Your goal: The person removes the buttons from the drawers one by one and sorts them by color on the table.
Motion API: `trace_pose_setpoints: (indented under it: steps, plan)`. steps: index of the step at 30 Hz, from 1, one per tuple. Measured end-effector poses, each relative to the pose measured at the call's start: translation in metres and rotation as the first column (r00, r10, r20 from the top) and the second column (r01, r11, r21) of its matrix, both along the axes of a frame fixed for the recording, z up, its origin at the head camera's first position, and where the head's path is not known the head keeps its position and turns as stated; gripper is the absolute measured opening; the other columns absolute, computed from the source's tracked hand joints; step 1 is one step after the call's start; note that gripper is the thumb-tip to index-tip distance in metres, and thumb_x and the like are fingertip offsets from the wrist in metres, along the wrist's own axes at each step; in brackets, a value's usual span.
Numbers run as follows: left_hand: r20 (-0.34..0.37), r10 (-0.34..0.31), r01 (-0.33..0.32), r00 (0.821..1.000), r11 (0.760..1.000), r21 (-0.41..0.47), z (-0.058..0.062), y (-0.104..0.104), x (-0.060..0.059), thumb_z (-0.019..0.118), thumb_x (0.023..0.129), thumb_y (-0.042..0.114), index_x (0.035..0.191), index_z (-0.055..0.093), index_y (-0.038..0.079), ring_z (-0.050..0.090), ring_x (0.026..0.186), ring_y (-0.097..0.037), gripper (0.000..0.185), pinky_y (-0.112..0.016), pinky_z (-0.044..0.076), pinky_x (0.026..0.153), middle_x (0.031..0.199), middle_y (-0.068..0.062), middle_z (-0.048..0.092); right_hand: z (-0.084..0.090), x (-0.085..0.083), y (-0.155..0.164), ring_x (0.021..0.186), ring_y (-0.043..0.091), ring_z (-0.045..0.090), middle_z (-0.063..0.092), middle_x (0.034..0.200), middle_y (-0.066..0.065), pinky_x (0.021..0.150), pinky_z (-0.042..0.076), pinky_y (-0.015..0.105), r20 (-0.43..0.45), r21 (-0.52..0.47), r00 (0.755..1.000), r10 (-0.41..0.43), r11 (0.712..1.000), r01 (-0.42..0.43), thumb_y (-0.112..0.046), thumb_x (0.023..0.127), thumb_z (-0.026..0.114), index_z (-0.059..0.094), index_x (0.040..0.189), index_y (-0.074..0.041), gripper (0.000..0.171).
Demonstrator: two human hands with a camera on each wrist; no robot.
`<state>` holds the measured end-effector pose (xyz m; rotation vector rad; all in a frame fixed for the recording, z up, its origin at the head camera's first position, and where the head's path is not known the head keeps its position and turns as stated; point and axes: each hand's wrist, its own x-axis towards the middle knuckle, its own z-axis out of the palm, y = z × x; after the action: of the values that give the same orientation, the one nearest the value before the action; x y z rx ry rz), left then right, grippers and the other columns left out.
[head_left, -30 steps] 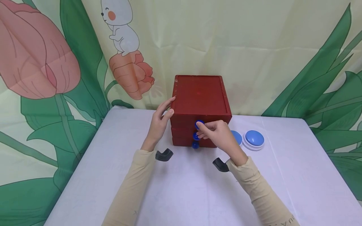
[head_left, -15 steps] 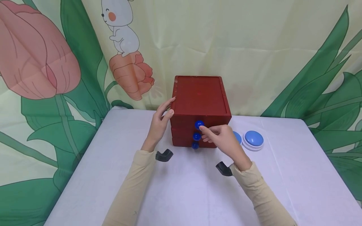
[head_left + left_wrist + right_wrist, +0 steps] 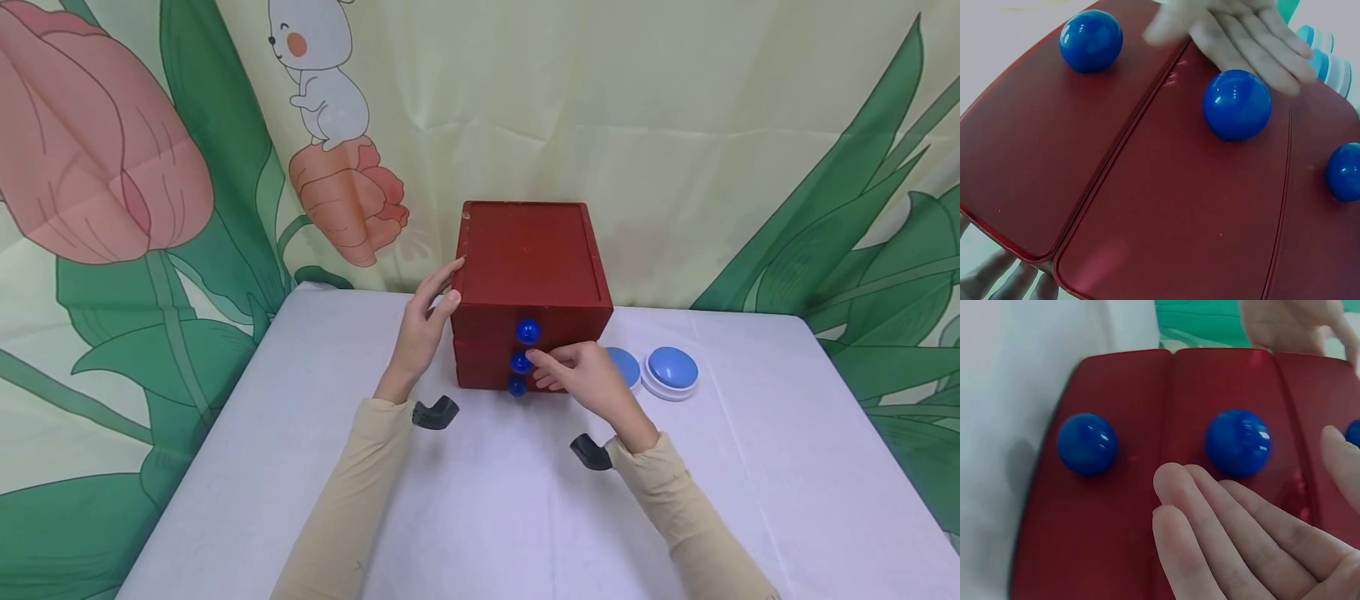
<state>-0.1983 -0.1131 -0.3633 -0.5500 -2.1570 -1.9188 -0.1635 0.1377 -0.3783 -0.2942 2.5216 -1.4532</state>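
A dark red drawer cabinet [image 3: 528, 254] stands on the table, its three drawers all pushed in. Each drawer front carries a round blue knob: a top knob [image 3: 528, 331], a middle knob [image 3: 1237, 105] and a bottom knob [image 3: 1087, 444]. My left hand [image 3: 420, 333] rests against the cabinet's left side, fingers extended. In front of the drawers is my right hand [image 3: 588, 375], beside the middle knob. The right wrist view shows its fingers [image 3: 1235, 544] straight, just below that knob, with the thumb apart on the other side and nothing held.
Two blue push buttons with white bases are to the right of the cabinet; the nearer-in button [image 3: 624, 367] is partly behind my right hand, and the outer button [image 3: 672, 368] is fully visible. A printed curtain [image 3: 637, 150] hangs behind the white-covered table [image 3: 487, 517].
My right hand has let go of the top knob and moved down to beside the middle knob. My left hand has stayed at the cabinet's side.
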Motion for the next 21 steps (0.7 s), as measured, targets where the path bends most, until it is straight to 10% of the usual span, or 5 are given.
trace_pose_setpoints:
  steps: [14,21]
  plan:
    - [-0.021,0.010,-0.009,1.000,1.000,0.010,-0.008,0.000,-0.004,0.050,0.102,0.027,0.149,0.047,0.024,0.042,0.135,-0.015,0.047,-0.050,0.040,0.109,0.150,0.002,0.044,-0.018,-0.003,-0.014,0.077,0.035,0.074,0.076,0.081,0.012,0.075,0.060,0.047,-0.035,-0.028,0.999,-0.007,1.000,0.006,-0.038,0.096,0.064,0.077,0.095,0.003,0.043]
    - [0.017,0.002,-0.002,1.000,1.000,0.004,0.015,0.002,0.012,0.047,0.102,0.017,0.150,0.043,0.009,0.041,0.138,-0.025,0.049,-0.051,0.039,0.110,0.153,-0.011,0.040,-0.018,-0.003,-0.015,0.075,0.036,0.074,0.075,0.080,0.012,0.073,0.060,0.046,-0.075,-0.019,0.997,0.010,1.000,-0.011,-0.033,0.096,0.065,0.077,0.093,0.003,0.038]
